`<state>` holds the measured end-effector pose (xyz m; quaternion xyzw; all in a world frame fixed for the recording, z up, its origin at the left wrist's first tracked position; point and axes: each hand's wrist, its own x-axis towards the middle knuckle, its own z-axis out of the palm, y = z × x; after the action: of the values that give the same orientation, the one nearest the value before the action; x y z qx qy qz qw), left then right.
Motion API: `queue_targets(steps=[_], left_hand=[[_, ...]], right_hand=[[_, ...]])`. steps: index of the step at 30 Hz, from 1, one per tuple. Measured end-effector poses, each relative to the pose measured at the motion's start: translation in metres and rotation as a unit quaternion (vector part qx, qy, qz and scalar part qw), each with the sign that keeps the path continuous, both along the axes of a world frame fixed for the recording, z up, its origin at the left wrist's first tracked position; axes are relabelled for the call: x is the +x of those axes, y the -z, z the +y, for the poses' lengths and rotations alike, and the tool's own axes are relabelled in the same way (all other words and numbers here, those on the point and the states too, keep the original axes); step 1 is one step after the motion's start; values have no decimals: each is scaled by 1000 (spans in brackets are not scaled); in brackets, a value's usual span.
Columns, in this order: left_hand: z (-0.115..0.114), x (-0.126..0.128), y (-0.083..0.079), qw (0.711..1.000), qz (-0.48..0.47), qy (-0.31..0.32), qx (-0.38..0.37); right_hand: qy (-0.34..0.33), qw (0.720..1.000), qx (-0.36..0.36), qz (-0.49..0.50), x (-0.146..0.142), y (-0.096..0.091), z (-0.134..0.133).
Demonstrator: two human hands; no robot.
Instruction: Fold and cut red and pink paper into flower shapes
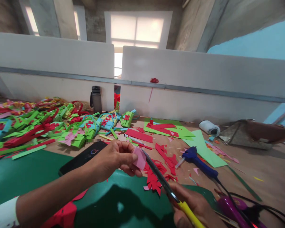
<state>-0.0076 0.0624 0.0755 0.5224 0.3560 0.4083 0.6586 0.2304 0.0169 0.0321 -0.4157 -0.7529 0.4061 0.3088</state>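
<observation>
My left hand pinches a small pink paper piece above the table. In my right hand, at the bottom edge, are yellow-handled scissors, their blades reaching up and left to touch the pink piece. Red paper scraps lie just below the blades on a dark green sheet.
A black phone lies left of my left hand. Piles of green, red and blue paper crafts cover the left of the table. A blue glue gun, a purple tool, a paper roll, a bottle and white partition boards surround.
</observation>
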Motion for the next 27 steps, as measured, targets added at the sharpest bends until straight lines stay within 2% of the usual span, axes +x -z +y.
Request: queue_targets(steps=[4,8,12,17,21,25,27], left_hand=[[1,0,4,999,16,-32,0],[0,3,5,998,10,-63,0],[-3,6,4,996,-30,-84,9],[-6,6,3,996,-31,-83,24],[-8,7,3,997,-23,-65,28],[-8,9,4,997,-24,-68,25],[-9,9,4,997,-24,-70,24]], right_hand=[[-1,1000,14,5,5,5,3],[-21,999,-2,35,12,24,10],[-4,999,-22,49,11,37,16],[37,998,10,53,4,33,12],[10,999,23,39,6,30,10],[31,998,37,40,10,36,14],[20,998,37,49,11,42,16]])
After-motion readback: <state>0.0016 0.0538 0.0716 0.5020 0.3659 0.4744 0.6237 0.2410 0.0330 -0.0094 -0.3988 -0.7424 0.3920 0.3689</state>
